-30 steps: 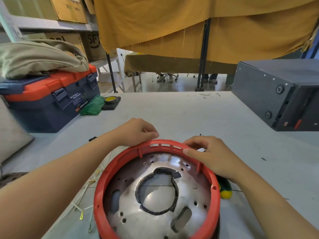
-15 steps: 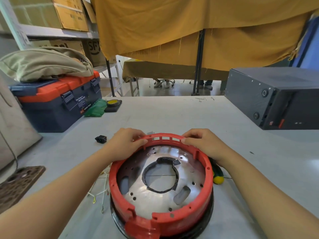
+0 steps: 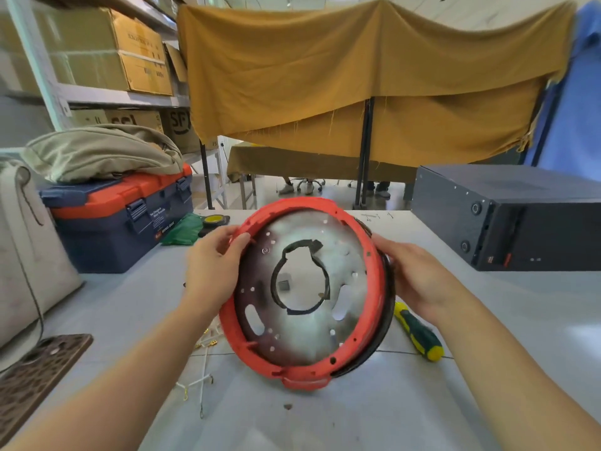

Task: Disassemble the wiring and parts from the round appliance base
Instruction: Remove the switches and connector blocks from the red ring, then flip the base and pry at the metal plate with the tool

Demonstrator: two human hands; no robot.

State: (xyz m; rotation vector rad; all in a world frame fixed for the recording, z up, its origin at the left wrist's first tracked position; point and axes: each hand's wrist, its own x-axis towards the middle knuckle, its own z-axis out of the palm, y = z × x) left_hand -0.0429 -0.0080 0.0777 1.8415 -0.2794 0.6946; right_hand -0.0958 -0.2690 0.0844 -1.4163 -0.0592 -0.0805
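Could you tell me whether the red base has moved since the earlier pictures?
Yes. The red base was lying flat on the table; now both hands have tipped it up on its near edge, its open face toward the camera.

Grey bench (image 3: pixel 136 307). Metal shelving (image 3: pixel 107 96) at left stacked with cardboard boxes (image 3: pixel 107 50). Mustard cloth (image 3: pixel 357 70) draped over a frame behind, second cloth-covered table (image 3: pixel 292 161) beyond it. Pale floor (image 3: pixel 338 198), bright daylight.

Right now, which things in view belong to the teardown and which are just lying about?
Job:
round base, gripped by left hand and right hand
loose wires
screwdriver

Lying about:
toolbox
black case
folded bag
green cloth
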